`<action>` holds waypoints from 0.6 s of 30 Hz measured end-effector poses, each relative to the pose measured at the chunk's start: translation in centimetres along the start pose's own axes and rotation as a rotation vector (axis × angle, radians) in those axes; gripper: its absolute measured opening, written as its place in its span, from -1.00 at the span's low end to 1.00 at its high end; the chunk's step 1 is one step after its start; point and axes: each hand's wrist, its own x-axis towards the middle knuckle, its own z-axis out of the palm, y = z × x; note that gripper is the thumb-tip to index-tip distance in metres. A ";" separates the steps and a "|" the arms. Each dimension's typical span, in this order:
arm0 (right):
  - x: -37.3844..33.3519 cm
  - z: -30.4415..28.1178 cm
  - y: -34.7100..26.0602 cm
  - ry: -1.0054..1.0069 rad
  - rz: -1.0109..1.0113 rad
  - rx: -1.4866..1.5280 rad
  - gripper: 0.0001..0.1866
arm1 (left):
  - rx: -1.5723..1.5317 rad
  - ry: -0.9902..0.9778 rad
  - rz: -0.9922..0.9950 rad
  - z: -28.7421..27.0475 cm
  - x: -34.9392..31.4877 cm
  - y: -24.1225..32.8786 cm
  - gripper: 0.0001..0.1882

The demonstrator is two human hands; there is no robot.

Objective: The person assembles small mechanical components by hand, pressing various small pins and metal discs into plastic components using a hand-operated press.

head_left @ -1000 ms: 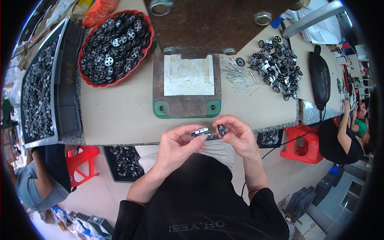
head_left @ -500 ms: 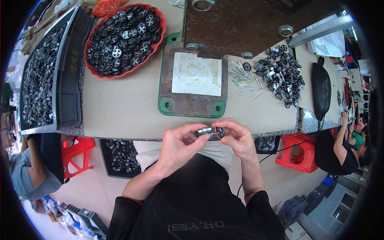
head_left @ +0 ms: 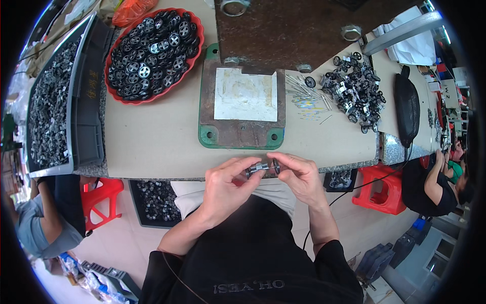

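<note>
The left hand [head_left: 221, 187] has the silver-and-black part [head_left: 258, 167] pinched thumb-to-fingers, the right hand [head_left: 302, 180] lightly pinches a black wheel [head_left: 276, 166] just beside those fingertips, and keeping the thin pin [head_left: 270, 167] between both grips dead straight probably beats forcing it crooked.

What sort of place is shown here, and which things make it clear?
Probably a small-parts assembly workshop: a red tray heaped with black wheels, a grey crate full of small parts, and a bolted metal machine at the worktable.
</note>
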 end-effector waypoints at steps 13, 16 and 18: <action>0.2 0.6 -1.0 0.080 -0.041 -0.027 -0.70 | -0.601 -0.099 -0.294 0.1 0.2 -1.7 -0.75; 0.4 0.8 -0.5 0.134 -0.150 -0.108 -0.73 | -0.865 -0.153 -0.306 0.4 0.7 -2.3 -0.74; 0.6 1.2 -0.7 0.167 -0.188 -0.099 -0.76 | -0.975 -0.187 -0.323 0.6 0.8 -2.0 -0.74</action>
